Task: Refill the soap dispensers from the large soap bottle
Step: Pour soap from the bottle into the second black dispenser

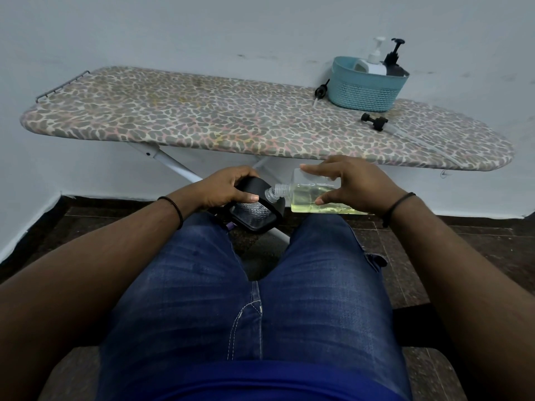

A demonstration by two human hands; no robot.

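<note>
Basket [365, 92] on ironing board [202, 117], two dispensers [373, 63] inside.

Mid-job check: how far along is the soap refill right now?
Done: two pump heads lie off on the ironing board.

In hand: the right hand tips a clear bottle of yellowish soap, its neck at the dark container in the left hand's grip. No stream is visible.

Left: refitting the pumps; the white dispenser and black dispenser in the teal basket show no fill level.
</note>
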